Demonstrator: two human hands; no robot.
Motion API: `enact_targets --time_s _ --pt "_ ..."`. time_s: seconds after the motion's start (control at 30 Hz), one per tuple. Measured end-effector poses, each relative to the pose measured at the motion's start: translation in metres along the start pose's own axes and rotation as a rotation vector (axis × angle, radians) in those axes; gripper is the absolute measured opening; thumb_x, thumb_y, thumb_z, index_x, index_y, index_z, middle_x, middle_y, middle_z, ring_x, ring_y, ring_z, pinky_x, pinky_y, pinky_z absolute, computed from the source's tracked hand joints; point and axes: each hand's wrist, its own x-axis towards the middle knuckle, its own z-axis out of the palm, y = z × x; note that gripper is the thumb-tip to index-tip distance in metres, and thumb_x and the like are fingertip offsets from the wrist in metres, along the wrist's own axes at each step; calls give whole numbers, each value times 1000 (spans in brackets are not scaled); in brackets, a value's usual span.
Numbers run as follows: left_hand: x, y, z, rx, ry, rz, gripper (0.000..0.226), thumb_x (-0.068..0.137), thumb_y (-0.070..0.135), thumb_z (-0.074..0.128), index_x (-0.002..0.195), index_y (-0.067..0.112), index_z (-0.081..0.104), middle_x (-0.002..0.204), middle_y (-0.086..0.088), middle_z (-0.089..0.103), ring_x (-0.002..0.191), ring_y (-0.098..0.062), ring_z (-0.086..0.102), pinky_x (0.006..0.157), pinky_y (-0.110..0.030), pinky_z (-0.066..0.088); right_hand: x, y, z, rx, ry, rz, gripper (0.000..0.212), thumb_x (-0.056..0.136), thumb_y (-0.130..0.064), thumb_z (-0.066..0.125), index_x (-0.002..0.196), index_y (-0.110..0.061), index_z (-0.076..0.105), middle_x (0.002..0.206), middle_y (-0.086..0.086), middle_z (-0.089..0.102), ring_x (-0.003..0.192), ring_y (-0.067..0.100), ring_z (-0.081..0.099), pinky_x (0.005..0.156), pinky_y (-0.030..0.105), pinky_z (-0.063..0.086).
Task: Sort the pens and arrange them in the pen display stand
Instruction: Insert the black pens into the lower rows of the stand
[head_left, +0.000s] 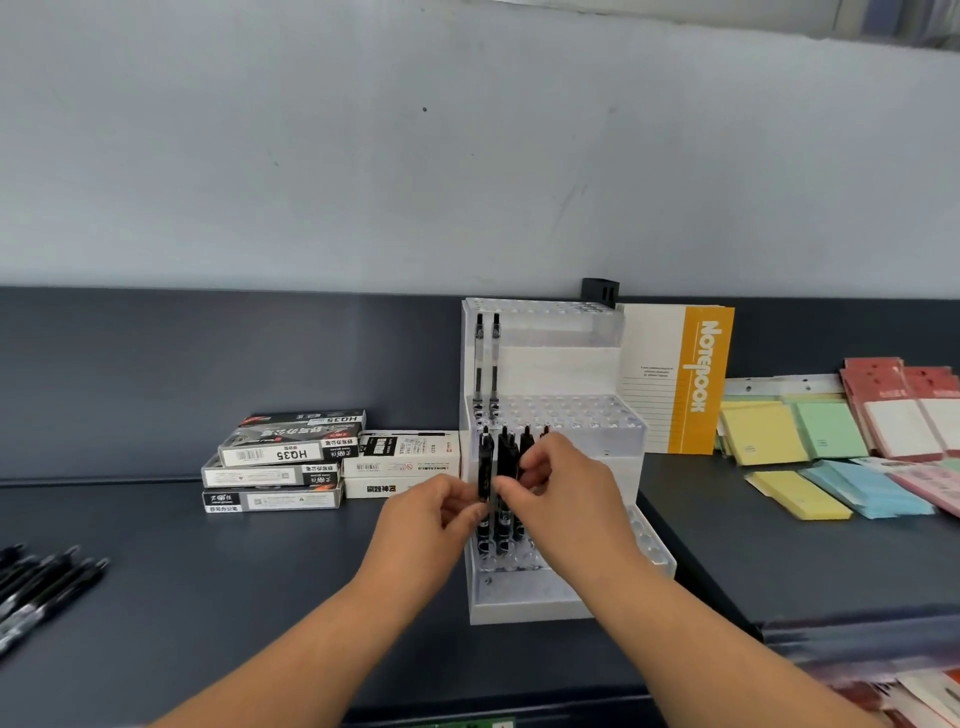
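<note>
A clear tiered pen display stand (571, 415) stands on the dark shelf at centre. Two clear-barrelled pens (487, 364) stand upright in its middle tier at the left. Several black pens (506, 467) stand in the lowest tier's left holes. My left hand (431, 519) pinches the leftmost black pen (485, 467) near its middle. My right hand (566, 493) has its fingertips on the black pens beside it, covering their lower barrels. A loose pile of black pens (41, 582) lies at the far left of the shelf.
Stacked pen boxes (285, 457) and white boxes (402, 462) sit left of the stand. An orange-and-white notebook (675, 379) leans behind it on the right. Coloured sticky-note pads (810, 457) and red packets (904, 405) fill the right side. The shelf's front edge runs below my arms.
</note>
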Motion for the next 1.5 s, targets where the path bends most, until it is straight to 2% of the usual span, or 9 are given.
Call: enact_targets --time_s 0.1,0.2,0.33,0.43,0.77,1.03,1.27,1.4,1.5 --pt "-8 -7 -13 140 46 -32 27 86 36 67 111 28 61 102 13 65 92 -3 61 87 -23 49 -11 -7 -4 -111 35 -129 24 86 -46 62 104 -34 50 102 -20 50 94 4 52 76 23 46" --pt "-21 -15 -35 388 79 -58 54 90 48 56 138 26 43 136 10 49 123 -11 49 101 -29 42 -18 -23 1 -164 18 -319 38 88 -44 60 122 -32 50 121 -16 47 112 6 45 88 19 40" --pt "-47 -35 -66 628 162 -89 62 93 55 45 145 25 33 146 9 39 132 -13 39 108 -28 32 -28 -46 27 -203 -111 -464 56 89 -49 56 140 -29 42 145 -12 37 136 10 34 111 29 32" --pt "-73 -53 -89 690 191 -169 61 92 57 43 144 26 34 144 9 40 132 -13 40 110 -29 32 -40 -60 52 -185 -237 -523 61 91 -52 50 146 -31 32 154 -12 24 143 9 21 116 28 21" --pt "-126 -136 -185 720 295 -317 57 90 58 44 139 29 42 140 13 43 129 -9 42 109 -32 34 -66 -138 138 -146 -412 -588 59 91 -55 49 144 -36 32 151 -17 24 139 8 25 113 29 28" --pt "-120 -216 -304 666 321 -371 49 92 51 50 136 29 47 137 9 47 122 -14 49 101 -32 40 -83 -229 232 -103 -533 -461 50 91 -53 51 137 -37 41 139 -19 37 127 7 41 102 30 41" --pt "-99 -283 -357 480 94 -528 48 88 56 54 124 24 54 121 3 57 107 -15 56 87 -28 46 -92 -276 290 -117 -544 -286 43 89 -58 51 126 -37 52 118 -16 49 107 7 52 87 28 48" --pt "-87 -298 -362 467 -61 -551 47 81 67 55 104 26 54 96 11 60 88 -9 56 73 -25 46 -92 -299 304 -173 -513 -218 42 86 -65 49 114 -35 57 106 -15 51 96 7 55 80 29 49" --pt "-80 -301 -365 413 -85 -545 42 76 64 63 92 26 53 87 10 61 76 -5 58 66 -24 48 -87 -316 313 -290 -526 -196 47 84 -69 47 102 -27 60 101 -10 56 94 13 57 76 31 49"
